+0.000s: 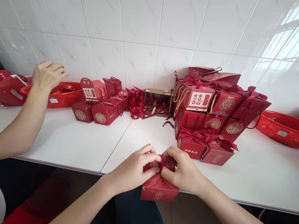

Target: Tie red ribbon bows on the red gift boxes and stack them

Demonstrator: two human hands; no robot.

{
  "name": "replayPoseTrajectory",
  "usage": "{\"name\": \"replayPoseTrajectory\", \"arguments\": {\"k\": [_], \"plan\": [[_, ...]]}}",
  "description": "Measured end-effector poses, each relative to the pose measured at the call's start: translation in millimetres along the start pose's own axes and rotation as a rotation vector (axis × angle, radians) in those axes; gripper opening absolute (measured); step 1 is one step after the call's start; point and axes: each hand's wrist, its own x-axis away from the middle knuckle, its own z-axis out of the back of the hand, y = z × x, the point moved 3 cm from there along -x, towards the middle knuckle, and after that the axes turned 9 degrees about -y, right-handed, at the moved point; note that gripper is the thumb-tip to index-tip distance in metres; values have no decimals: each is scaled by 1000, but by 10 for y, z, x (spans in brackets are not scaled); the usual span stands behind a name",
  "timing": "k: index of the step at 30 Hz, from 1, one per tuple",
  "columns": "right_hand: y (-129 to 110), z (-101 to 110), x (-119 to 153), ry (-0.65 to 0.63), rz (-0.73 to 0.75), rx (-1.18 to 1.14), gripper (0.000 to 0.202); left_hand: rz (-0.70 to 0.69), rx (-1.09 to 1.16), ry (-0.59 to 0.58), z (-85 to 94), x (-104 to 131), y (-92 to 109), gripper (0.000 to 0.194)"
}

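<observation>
A small red gift box [160,191] with printed lettering sits at the table's front edge, over my lap. On its top, my left hand [140,166] pinches a red ribbon [162,160] from the left side. From the right, my right hand [183,169] has its thumb and finger closed on the same ribbon, close to the left fingertips. The box's folded flaps meet under my fingers, which partly hide the ribbon and the box top.
Stacked red gift boxes [209,116] stand at the back right. Loose ribbons [135,102], an open carton [158,92] and more boxes [108,110] lie mid-table. Red basins [287,130] flank them. At left, a co-worker's hand [48,74] hovers over the left basin [68,97].
</observation>
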Motion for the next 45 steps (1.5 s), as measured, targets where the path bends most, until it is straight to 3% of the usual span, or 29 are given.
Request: {"name": "replayPoseTrajectory", "arguments": {"k": [6, 13, 17, 19, 26, 30, 36, 37, 40, 42, 45], "plan": [[26, -8, 30, 3, 46, 74, 19, 107, -45, 1, 56, 1, -5, 8], [231, 52, 158, 30, 25, 106, 22, 240, 50, 105, 113, 110, -325, 39], [246, 42, 179, 56, 33, 146, 17, 96, 347, 121, 137, 109, -401, 39], [231, 45, 180, 79, 37, 181, 16, 47, 360, 129, 171, 104, -412, 43], [164, 45, 235, 82, 57, 253, 18, 129, -638, 367, 279, 171, -400, 42], [127, 32, 264, 100, 73, 271, 19, 172, -830, 437, 216, 204, -444, 36], [277, -72, 329, 110, 77, 29, 11, 248, -474, 350, 88, 276, -689, 37], [320, -124, 342, 91, 83, -27, 25, 251, -403, 361, 66, 292, -722, 38], [432, -326, 368, -31, 123, -96, 91, 227, -241, 390, -24, 318, -773, 39], [488, -425, 380, -47, 157, -112, 97, 180, -128, 398, -110, 315, -776, 37], [556, -462, 409, 65, 212, -160, 85, 63, 136, 461, -260, 314, -765, 23]]}}
